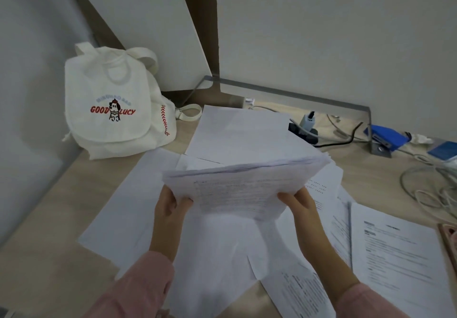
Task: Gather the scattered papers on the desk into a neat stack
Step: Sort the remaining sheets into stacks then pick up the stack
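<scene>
Over desk (49,218), paper stack (237,189) between fingers (184,202)

Dim, even indoor light with faint shadows; soft blur throughout, and wide-angle bending at edges.

"GOOD LUCY" in red on the white cloth bag (116,100)

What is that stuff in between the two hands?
A thick bundle of papers. The left hand grips its left edge and the right hand grips its right edge, as the head view shows.
</scene>
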Motion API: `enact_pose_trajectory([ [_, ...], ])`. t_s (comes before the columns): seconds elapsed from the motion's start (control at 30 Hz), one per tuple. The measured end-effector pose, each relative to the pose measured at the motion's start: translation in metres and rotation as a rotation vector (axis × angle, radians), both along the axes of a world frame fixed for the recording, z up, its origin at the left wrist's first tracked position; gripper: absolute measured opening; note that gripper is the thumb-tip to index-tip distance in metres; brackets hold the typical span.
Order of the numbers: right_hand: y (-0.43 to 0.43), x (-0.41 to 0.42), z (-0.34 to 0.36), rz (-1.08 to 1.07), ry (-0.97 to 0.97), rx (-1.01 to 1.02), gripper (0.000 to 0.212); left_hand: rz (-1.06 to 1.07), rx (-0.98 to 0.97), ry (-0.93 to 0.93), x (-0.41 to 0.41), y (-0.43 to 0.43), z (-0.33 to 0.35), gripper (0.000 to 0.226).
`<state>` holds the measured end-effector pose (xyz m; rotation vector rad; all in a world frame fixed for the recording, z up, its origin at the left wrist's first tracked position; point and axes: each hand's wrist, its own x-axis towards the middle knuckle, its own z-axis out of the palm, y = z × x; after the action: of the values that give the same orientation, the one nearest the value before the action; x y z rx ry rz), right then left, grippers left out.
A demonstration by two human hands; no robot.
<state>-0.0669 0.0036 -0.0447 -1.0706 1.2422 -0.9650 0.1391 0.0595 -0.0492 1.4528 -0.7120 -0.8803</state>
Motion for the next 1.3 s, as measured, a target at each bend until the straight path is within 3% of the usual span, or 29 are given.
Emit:
enact_pose_trajectory([
  [0.1,-0.002,0.006,-0.012,0.046,0.064,0.1,0.031,-0.025,0.079,0.073,-0.003,-0.008,-0.012,0.027],
  [0.27,-0.001,0.005,-0.009,-0.027,0.021,0.084,0.028,0.014,0.028,0.067,-0.008,-0.009,-0.01,0.022],
  [0.37,0.005,0.003,-0.021,0.014,0.048,0.174,0.03,-0.038,0.094,0.047,-0.009,-0.008,-0.019,0.015],
  [0.43,0.005,0.005,-0.027,0.031,0.104,0.285,0.013,-0.148,0.146,-0.007,-0.001,-0.015,-0.026,0.025],
  [0.5,0.004,0.004,-0.026,-0.005,0.132,0.312,0.025,-0.171,0.14,0.001,0.011,-0.017,-0.038,0.037],
  [0.57,0.004,0.001,-0.026,-0.036,0.103,0.214,0.013,-0.149,0.158,0.034,0.006,-0.019,-0.025,0.023],
  [0.63,0.006,-0.004,-0.023,-0.024,0.07,0.18,0.033,-0.135,0.125,0.052,-0.01,-0.016,-0.011,0.015],
  [0.7,0.006,-0.016,-0.021,-0.045,0.087,0.138,0.034,-0.153,0.126,0.028,-0.023,-0.007,-0.009,0.006],
  [0.8,0.007,-0.041,-0.016,-0.054,0.119,0.095,0.023,-0.195,0.134,0.064,-0.036,-0.011,-0.012,0.02],
  [0.9,0.011,-0.075,-0.017,-0.129,0.19,0.117,0.012,-0.276,0.192,0.021,-0.065,-0.022,-0.011,0.012],
  [1.3,0.059,-0.257,-0.052,-0.459,0.479,0.331,0.016,-0.721,0.451,-0.044,-0.236,-0.034,-0.059,0.024],
])
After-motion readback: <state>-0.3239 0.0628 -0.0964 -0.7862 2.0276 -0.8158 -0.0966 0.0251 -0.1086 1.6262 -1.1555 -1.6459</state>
